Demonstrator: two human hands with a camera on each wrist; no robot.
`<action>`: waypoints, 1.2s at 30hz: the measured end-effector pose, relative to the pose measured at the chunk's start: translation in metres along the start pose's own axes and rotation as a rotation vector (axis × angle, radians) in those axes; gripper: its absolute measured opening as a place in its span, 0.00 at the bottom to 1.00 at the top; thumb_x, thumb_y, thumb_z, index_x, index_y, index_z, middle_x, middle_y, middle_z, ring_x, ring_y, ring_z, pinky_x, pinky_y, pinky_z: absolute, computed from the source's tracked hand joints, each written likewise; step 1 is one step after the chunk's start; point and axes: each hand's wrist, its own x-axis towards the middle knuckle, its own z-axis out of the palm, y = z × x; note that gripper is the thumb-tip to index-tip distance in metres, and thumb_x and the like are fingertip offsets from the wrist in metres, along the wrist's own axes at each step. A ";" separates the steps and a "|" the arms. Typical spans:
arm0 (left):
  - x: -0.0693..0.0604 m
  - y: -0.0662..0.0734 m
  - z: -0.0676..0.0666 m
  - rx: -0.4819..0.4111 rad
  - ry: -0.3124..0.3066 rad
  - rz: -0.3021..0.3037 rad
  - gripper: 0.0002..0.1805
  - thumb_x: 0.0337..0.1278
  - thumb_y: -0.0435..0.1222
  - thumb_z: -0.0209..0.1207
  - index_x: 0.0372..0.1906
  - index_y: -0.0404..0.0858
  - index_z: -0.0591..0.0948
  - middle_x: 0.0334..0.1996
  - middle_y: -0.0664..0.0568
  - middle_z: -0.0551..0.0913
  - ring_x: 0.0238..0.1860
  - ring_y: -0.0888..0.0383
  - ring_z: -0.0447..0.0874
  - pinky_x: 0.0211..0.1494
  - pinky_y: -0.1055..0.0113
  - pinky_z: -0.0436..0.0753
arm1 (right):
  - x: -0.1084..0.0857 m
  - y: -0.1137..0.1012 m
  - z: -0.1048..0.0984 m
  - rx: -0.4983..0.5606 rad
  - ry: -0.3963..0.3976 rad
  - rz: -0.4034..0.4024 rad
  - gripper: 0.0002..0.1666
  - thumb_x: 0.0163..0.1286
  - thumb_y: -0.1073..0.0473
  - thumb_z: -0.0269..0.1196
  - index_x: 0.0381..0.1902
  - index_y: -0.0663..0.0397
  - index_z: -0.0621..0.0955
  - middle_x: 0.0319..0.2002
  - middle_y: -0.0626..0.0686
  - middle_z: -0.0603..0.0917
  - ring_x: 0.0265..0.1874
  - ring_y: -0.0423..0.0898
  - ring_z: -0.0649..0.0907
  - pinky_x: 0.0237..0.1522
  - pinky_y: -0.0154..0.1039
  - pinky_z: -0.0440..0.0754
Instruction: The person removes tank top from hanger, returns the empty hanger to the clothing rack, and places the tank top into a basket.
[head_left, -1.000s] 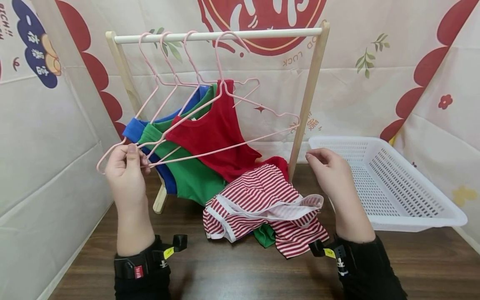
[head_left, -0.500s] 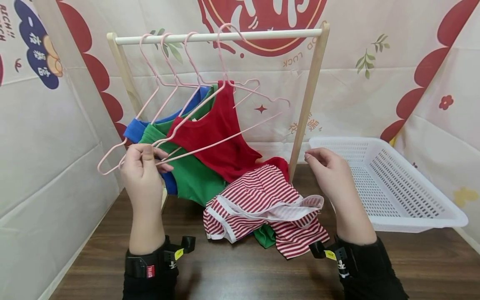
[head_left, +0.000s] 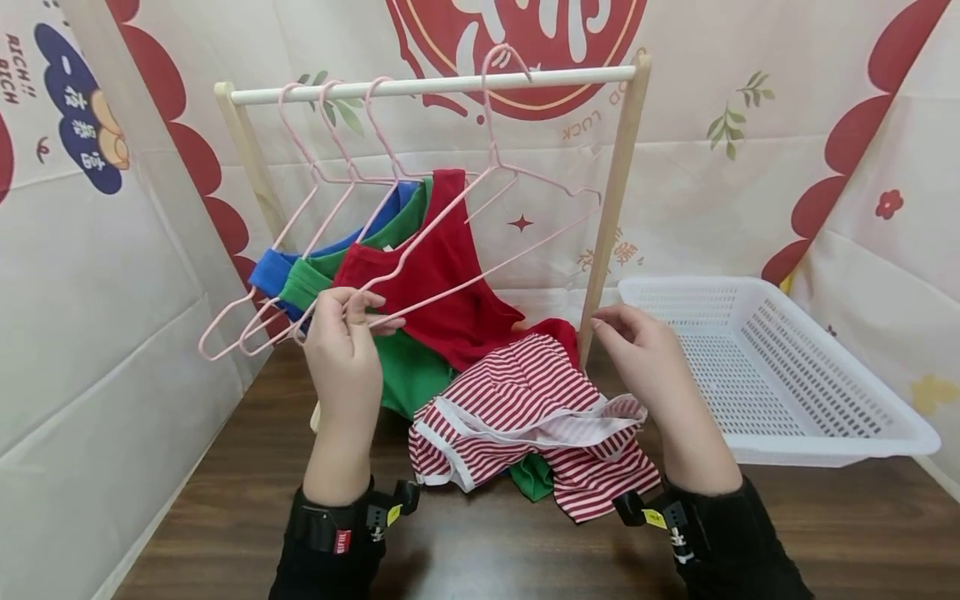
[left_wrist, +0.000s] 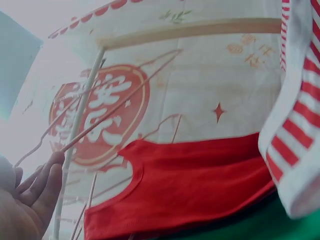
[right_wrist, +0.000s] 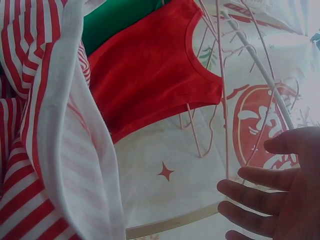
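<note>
Head view: left hand (head_left: 341,350) has thumb and fingers (head_left: 356,312) clamped on the lower left corner of a bare pink hanger (head_left: 494,163); most of its wire rises up and to the right of them, hook at the rod (head_left: 570,77), seated or lifted, cannot tell. Red top (head_left: 468,325), green top (head_left: 412,379) and blue top (head_left: 270,271) hang beyond that pinch on other hangers (head_left: 396,177). Right hand (head_left: 645,358) holds nothing, thumb and forefinger nearly together beside the rack upright (head_left: 614,208); basket (head_left: 840,447) to the right of them. Striped shirt (head_left: 517,375) rests on the bench (head_left: 225,517), below and between both sets of fingers. Left wrist view: same pinch, wire running off past the fingertips, red top to their right. Handled well, I judge: light pinch, hook high enough to clear the rod if lifted, lower bar held off the red top. Right wrist view: right fingers relaxed and apart, hanger wire beyond their tips. A corner grip probably lets the frame swing; those free fingers could steady the far corner, short of the upright
</note>
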 end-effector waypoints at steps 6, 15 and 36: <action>0.003 0.008 0.014 0.079 -0.035 0.043 0.12 0.74 0.36 0.48 0.43 0.29 0.73 0.38 0.42 0.80 0.33 0.57 0.87 0.43 0.72 0.81 | -0.001 0.000 0.002 0.003 -0.020 0.007 0.25 0.76 0.46 0.51 0.56 0.59 0.79 0.52 0.62 0.81 0.53 0.60 0.77 0.55 0.62 0.73; 0.009 0.018 0.034 0.289 -0.132 0.099 0.10 0.75 0.36 0.46 0.45 0.31 0.71 0.35 0.42 0.82 0.34 0.51 0.86 0.34 0.62 0.83 | -0.001 0.000 0.003 0.014 -0.036 -0.003 0.22 0.76 0.49 0.52 0.56 0.59 0.79 0.50 0.61 0.81 0.49 0.58 0.78 0.51 0.59 0.77; 0.015 0.032 0.061 0.690 -0.281 0.357 0.09 0.72 0.37 0.51 0.44 0.32 0.72 0.16 0.50 0.75 0.12 0.59 0.69 0.24 0.67 0.79 | 0.002 0.002 0.006 0.000 -0.060 -0.027 0.23 0.75 0.47 0.52 0.55 0.58 0.79 0.48 0.60 0.82 0.47 0.57 0.78 0.51 0.59 0.75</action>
